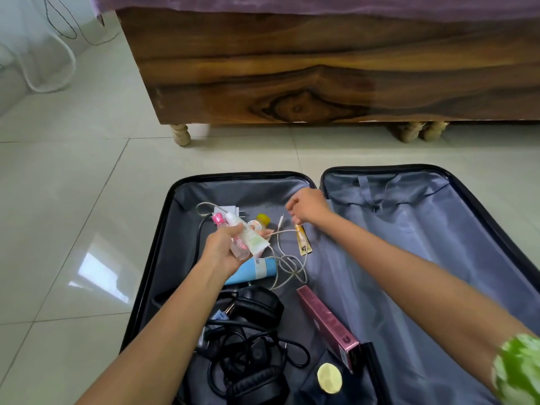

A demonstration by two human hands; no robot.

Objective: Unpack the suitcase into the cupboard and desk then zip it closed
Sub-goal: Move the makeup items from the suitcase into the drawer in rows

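Observation:
The black suitcase (175,188) lies open flat on the tiled floor, its grey lining showing in both halves. My left hand (222,249) grips a pink-capped bottle (217,220) and a white tube (248,235) above the left half. My right hand (306,207) hovers over the back of the left half with its fingers curled, just above a gold tube (303,241); whether it pinches anything cannot be told. Below lie a blue tube (254,271), a white cable (289,267), a yellow-capped bottle (263,220), a maroon box (327,320), black headphones (257,308) and tangled black cables (248,349).
A wooden bed frame (321,68) with turned legs stands just beyond the suitcase, purple cloth on top. A white charger plug (226,211) sits at the back of the left half. A dark pouch with a yellow disc (329,378) lies near the front. Cables trail on the floor at far left (58,68).

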